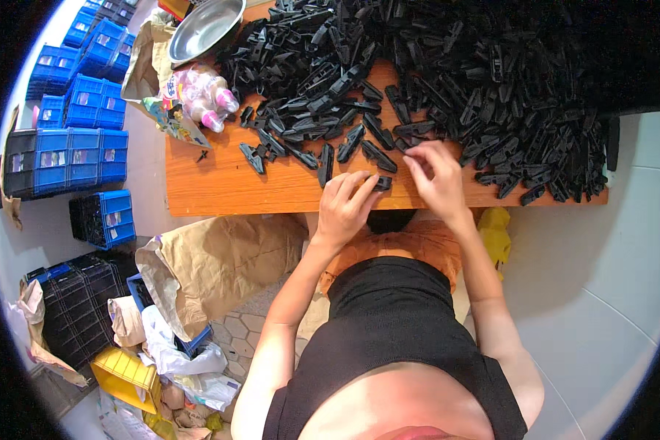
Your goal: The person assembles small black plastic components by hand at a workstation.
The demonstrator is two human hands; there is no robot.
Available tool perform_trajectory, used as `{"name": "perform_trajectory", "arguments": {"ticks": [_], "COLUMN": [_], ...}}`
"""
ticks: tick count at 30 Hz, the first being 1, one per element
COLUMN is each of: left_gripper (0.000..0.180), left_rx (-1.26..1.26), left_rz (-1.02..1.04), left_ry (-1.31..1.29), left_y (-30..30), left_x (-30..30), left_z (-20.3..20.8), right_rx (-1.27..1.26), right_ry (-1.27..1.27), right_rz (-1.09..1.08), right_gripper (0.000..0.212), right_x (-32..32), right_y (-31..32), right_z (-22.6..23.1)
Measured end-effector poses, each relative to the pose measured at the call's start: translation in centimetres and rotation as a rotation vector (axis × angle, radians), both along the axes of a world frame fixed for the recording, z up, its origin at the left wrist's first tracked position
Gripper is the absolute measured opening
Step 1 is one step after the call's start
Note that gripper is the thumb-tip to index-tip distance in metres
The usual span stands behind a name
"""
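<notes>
Near the table's front edge, my left hand (345, 207) is closed with its fingertips on a small black plastic part (382, 183). My right hand (440, 177) is a little farther right, thumb and fingers drawn together. Its fingertips are beside the dark parts at the pile's near edge, and whatever is between them is too small to make out. Several loose black plastic parts lie just beyond both hands, among them a long one (379, 156) and another standing nearly straight toward me (325, 164).
Heaped black parts (484, 88) cover the far and right side of the wooden table (220, 192). A metal bowl (207, 31) and pink-capped bottles (207, 95) are at its left end. A brown paper sack (220, 268) stands below; blue crates (95, 103) are stacked at left.
</notes>
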State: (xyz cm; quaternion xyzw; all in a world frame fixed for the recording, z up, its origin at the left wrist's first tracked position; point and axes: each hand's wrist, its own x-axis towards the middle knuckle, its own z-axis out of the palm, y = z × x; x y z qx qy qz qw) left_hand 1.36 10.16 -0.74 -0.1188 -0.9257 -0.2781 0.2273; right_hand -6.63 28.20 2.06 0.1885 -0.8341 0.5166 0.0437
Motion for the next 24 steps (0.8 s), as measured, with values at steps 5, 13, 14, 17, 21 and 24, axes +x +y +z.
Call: {"name": "perform_trajectory", "arguments": {"ticks": [5,13,14,17,21,24], "left_gripper": [0.032,0.033,0.035,0.037,0.039,0.032], "left_rx": [0.125,0.183,0.252,0.345,0.296,0.521], "left_rz": [0.001,0.063,0.087,0.117,0.126,0.286], "left_ry": [-0.058,-0.082,-0.107,-0.156,-0.116,-0.236], "left_y": [0.4,1.9,2.3,2.7,2.9,2.8], "left_x": [-0.1,0.3,0.4,0.7,0.5,0.4], "left_z": [0.0,-0.1,0.0,-0.8,0.1,0.4], "right_rx": [0.158,0.086,0.069,0.064,0.214,0.244], "right_ry": [0.16,0.112,0.175,0.263,0.303,0.301], "right_rz": [-0.072,-0.064,-0.041,-0.008,0.055,0.086], "right_gripper": [0.017,0.019,0.018,0.018,0.015,0.011], "right_x": [0.0,0.3,0.6,0.8,-0.2,-0.3], "right_y": [-0.6,-0.6,-0.6,-1.3,-1.9,-1.9], "right_z": [-2.4,-2.2,-1.9,-1.9,-2.1,-1.9]}}
